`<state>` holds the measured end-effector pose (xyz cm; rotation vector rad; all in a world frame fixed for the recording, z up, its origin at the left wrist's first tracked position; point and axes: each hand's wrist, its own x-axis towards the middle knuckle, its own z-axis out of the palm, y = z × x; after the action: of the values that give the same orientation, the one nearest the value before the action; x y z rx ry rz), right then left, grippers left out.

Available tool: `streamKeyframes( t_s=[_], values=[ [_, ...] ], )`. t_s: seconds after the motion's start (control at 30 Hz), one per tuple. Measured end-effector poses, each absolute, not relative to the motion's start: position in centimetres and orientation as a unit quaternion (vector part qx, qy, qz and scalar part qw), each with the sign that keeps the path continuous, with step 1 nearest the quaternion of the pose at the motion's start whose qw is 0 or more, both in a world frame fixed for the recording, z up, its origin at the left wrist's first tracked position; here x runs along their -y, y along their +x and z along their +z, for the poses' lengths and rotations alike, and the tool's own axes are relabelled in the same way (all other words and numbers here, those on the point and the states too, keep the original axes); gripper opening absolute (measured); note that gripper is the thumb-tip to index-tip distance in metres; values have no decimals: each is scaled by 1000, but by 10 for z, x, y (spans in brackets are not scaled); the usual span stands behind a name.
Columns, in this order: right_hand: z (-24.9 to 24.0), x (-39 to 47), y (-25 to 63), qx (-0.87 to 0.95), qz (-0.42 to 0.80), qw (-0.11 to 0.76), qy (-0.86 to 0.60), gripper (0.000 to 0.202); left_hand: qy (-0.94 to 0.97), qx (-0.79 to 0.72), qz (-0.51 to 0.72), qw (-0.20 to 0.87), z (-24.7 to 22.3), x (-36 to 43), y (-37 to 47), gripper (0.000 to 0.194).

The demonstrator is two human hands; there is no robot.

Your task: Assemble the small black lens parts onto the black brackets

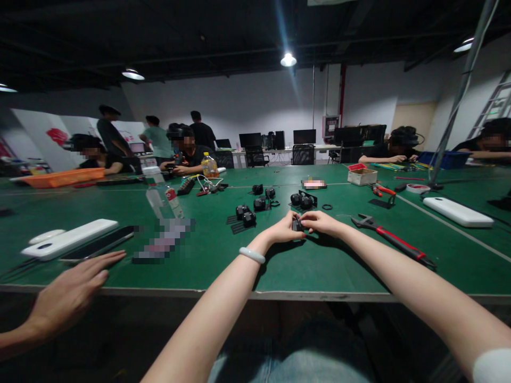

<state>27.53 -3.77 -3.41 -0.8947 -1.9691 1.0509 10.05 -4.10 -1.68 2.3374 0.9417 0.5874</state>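
Here, a small black part [297, 224] between both hands' fingers [289, 227].

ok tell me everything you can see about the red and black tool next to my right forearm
The tool looks like an adjustable wrench: a dark, metallic-looking head and a long handle in red and black, perhaps plastic-coated. It lies flat on the green table, slanting, head toward the far left, handle end toward the near right. Only the table appears to touch it. How wide its jaws are set is too small to tell.
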Motion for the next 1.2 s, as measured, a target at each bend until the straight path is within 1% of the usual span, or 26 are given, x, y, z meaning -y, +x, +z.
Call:
streamKeyframes(
  t_s=[0.47, 0.73, 0.87, 1.03, 1.2],
  values=[
    [-36, 35, 276, 758, 422, 361, -342, 29, 866, -350, 218, 283, -16, 42, 101, 54],
    [-38, 32, 276, 713, 449, 396, -365, 25, 860, -344, 224, 302, -13, 46, 102, 52],
    [-36, 36, 276, 713, 457, 403, -347, 25, 861, -343, 220, 305, -12, 46, 102, 52],
    [-29, 43, 278, 748, 443, 385, -310, 36, 864, -352, 223, 280, -10, 48, 102, 50],
    [-26, 47, 275, 764, 414, 395, -297, 46, 850, -365, 233, 299, -7, 52, 103, 48]
  ],
)
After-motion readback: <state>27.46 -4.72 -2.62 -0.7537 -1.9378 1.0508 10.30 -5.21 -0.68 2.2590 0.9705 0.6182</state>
